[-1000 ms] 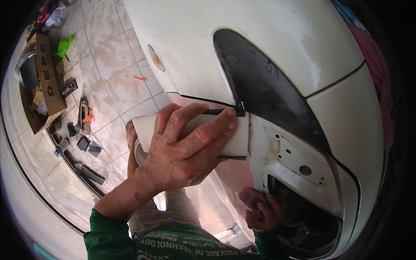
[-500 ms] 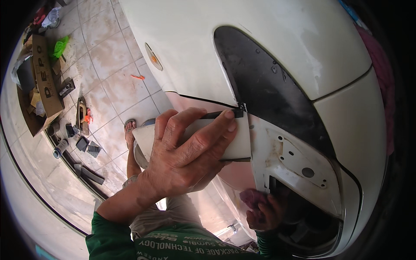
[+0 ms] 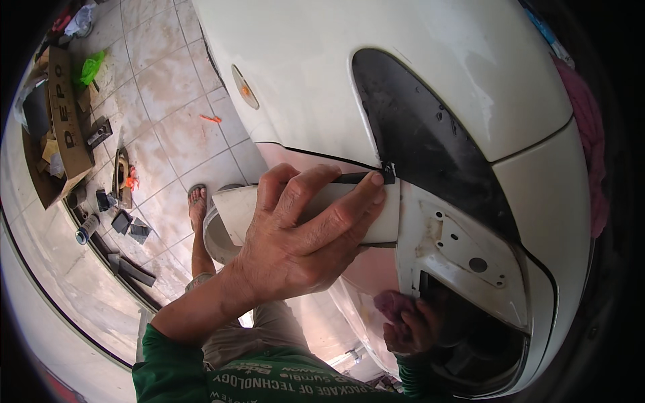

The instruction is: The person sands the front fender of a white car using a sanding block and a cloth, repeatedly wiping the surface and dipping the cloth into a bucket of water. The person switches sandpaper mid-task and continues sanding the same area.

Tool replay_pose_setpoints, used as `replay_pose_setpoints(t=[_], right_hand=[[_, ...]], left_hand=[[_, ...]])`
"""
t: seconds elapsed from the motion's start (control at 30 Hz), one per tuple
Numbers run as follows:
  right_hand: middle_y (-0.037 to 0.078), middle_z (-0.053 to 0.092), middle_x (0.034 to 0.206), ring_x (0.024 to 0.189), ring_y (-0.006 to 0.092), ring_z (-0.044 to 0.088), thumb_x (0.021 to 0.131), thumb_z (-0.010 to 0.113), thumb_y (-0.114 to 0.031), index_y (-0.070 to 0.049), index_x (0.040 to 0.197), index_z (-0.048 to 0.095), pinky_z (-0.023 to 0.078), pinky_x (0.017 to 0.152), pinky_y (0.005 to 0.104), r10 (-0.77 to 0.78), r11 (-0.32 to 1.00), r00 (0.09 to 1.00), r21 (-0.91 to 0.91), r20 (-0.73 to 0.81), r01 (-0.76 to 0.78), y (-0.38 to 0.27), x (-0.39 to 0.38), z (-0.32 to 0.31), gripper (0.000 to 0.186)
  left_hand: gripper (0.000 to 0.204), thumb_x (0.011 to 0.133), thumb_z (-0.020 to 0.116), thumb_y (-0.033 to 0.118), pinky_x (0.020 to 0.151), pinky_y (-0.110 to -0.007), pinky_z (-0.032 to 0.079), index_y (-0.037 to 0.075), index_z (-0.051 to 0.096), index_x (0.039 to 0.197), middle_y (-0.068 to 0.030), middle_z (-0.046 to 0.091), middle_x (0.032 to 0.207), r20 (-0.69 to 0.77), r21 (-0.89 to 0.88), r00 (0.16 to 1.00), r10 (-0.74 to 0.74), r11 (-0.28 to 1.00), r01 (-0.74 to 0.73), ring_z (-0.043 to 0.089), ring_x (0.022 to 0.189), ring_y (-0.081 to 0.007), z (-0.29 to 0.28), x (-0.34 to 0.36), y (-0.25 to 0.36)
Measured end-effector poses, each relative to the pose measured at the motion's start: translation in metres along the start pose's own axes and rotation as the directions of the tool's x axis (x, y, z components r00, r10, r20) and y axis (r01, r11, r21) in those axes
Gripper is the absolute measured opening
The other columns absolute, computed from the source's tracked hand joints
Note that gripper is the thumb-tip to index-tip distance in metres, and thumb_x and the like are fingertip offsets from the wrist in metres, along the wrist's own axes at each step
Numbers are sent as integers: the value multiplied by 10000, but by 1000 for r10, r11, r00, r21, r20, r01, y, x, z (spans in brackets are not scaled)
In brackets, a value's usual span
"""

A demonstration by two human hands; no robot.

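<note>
My left hand is closed around a white, slightly curved panel piece with a black strip along its far edge. The thumb side is hidden, and one fingertip presses the strip's right end. The piece's right end lies against or very close to the car's white door corner, just below the tip where the black glass area meets the body. Lower right, my right hand grips a maroon cloth beside the dark window opening.
The white car body fills the right, with a side indicator. On the tiled floor lie an open cardboard box, a spray can, a green bag and dark scraps. A pink cloth hangs at far right.
The view has shifted slightly, and the left hand with the panel piece appears a little further right, along with the car corner. Both hands keep their grip.
</note>
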State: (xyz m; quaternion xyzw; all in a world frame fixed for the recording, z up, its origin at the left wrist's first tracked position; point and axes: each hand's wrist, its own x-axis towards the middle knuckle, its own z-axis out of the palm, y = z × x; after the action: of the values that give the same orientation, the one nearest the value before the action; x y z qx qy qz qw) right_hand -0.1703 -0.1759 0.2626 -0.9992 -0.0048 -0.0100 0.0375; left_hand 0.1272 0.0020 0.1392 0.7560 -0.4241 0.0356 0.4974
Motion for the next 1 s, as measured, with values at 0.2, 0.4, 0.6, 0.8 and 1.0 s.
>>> replay_pose_setpoints(t=[0.2,0.4,0.6,0.8,1.0], right_hand=[[191,623,1338,1247,463,617,898,821,-390,-117,1197,692,463,1150,681,110,991,993,78,-34,-108,0,-11,5,425],[101,629,1342,1217,422,619,797,874,-351,-189,1182,697,442,1130,714,172,983,983,80,-57,-167,-1,-10,8,453],[127,624,1340,1224,441,621,822,853,-367,-171,1195,689,452,1130,717,135,988,988,91,-72,-128,2,-7,9,453],[186,617,1338,1245,491,616,894,799,-416,-136,1190,673,429,1160,735,76,995,996,75,-56,-71,1,-9,10,426],[189,630,1356,1247,483,621,885,819,-412,-141,1216,676,442,1165,708,94,995,994,41,-57,-92,0,-18,10,450]], left_hand=[[677,605,907,261,886,-471,481,60,799,1242,-23,663,1469,-27,-23,999,25,999,-26,618,1192,-323,5,-2,1],[707,613,919,279,876,-474,477,54,787,1270,-48,672,1458,-11,-22,1000,-15,1000,15,622,1186,-339,5,-5,9],[717,636,921,300,885,-495,478,55,776,1295,-71,671,1454,1,-5,999,-47,999,47,628,1176,-346,5,-4,14],[720,644,911,305,899,-492,477,63,772,1308,-63,683,1439,24,48,1000,-12,999,11,630,1172,-340,-2,-5,4],[736,625,897,291,942,-482,495,39,767,1304,-64,677,1444,-15,-55,1000,24,998,-25,633,1172,-339,3,1,4]])
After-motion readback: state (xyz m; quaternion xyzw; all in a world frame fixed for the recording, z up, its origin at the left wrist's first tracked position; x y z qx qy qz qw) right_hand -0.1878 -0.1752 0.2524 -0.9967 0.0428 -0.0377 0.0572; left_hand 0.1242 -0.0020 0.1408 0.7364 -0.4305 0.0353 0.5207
